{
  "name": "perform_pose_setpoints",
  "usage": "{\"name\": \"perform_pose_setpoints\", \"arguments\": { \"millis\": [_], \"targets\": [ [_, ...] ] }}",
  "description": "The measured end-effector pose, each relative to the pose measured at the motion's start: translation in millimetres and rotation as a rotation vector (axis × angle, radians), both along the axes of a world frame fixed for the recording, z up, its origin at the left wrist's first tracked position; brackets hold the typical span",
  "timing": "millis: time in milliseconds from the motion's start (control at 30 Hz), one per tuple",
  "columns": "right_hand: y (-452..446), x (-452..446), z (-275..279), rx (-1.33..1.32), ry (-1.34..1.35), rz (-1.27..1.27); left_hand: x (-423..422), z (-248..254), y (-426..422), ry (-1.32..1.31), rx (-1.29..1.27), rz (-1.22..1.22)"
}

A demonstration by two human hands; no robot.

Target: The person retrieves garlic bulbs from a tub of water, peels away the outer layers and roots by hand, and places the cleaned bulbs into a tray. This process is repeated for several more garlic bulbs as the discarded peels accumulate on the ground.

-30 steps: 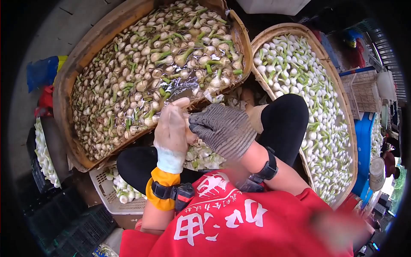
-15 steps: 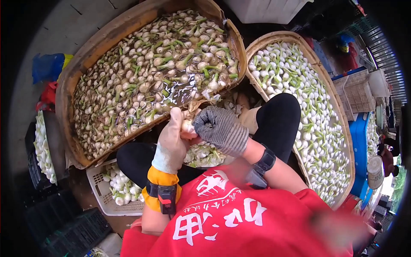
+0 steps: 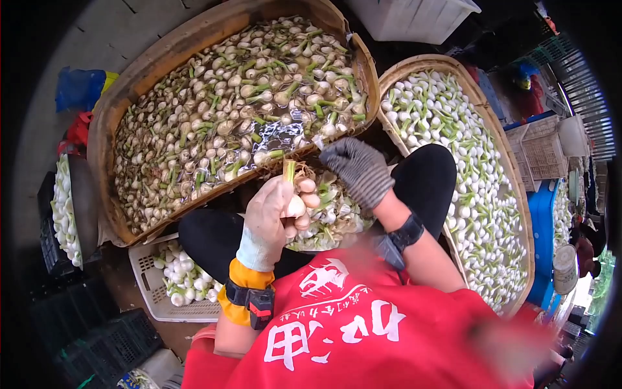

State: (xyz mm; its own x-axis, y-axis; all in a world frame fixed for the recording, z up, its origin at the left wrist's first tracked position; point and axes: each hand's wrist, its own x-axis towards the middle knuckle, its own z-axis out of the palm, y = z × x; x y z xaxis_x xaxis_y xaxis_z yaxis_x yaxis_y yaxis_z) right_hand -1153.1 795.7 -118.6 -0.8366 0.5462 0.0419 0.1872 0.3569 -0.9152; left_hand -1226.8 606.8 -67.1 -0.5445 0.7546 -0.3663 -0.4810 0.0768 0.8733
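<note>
My left hand (image 3: 264, 211), in a pale glove that leaves the fingertips bare, grips a garlic bulb (image 3: 295, 206) with its cut green stem (image 3: 289, 170) pointing up. The fingers wrap around the bulb from below. To the right, my right hand (image 3: 356, 170), in a grey striped glove, is apart from the bulb with its fingers curled together near the tub's rim. A pale scrap (image 3: 317, 141) shows by its fingertips; whether they hold it is unclear. Below both hands lies a heap of garlic skins and trimmings (image 3: 334, 220) between my legs.
A large tub (image 3: 103, 162) of unpeeled garlic in water stands ahead. On the right, another tub (image 3: 483, 97) holds clean white garlic bulbs. A white plastic basket (image 3: 152, 295) with peeled garlic sits at lower left. Dark crates (image 3: 103, 340) are stacked beyond it.
My right hand has moved off the garlic bulb, up and to the right toward the tub's rim. The left hand keeps the bulb, and its stem now shows upright.
</note>
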Motion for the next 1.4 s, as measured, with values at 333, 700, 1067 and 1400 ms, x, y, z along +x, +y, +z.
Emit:
{"name": "perform_pose_setpoints", "arguments": {
  "millis": [333, 700, 1067, 1400],
  "targets": [
    [-40, 35, 2, -0.899, -0.263, 0.384, -3, -17, 33, 0.061, 0.334, 0.191],
    [-45, 19, 4, -1.054, 0.163, 0.202, -15, 25, 24, 0.516, -0.050, 0.314],
    [-19, 23, 17, -0.508, 0.050, 0.184, -36, 14, 8, 0.239, -0.195, -0.002],
    [-25, 20, 13, 0.102, 0.100, 0.199, -16, -19, 21, 0.060, -0.251, 0.132]
  ]
}}
